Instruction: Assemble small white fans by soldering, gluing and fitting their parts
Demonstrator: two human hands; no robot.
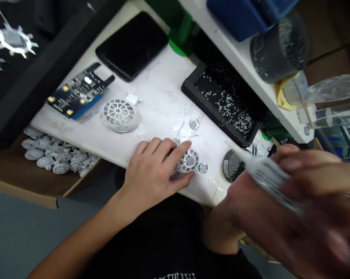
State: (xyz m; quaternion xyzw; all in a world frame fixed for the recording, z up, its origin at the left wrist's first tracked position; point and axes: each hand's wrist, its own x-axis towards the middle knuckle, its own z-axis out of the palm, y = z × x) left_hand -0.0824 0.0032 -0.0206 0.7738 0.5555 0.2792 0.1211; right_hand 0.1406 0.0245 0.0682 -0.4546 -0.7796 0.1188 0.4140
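Observation:
My left hand (151,170) rests on the white bench, its thumb and index finger closed around the edges of a small white spoked round part (190,160). A grey square sits at the hub of that part. Blurred by motion, my right hand (297,209) is wrapped around a translucent squeeze tube (269,178) with dark print, its thin nozzle pointing up and left. Beside the spoked part lie a small silver disc (203,167) and a second silver disc (194,124). A white piece with thin wires (184,135) lies just behind my fingers.
Behind stands a black tray (192,91) of small white beads. A slotted white dome (120,115), a circuit board (82,91) and a black phone (132,44) lie leftward. A cup (231,166) holds dark bits. A cardboard box (32,190) holds white shells. A shelf (233,50) overhangs.

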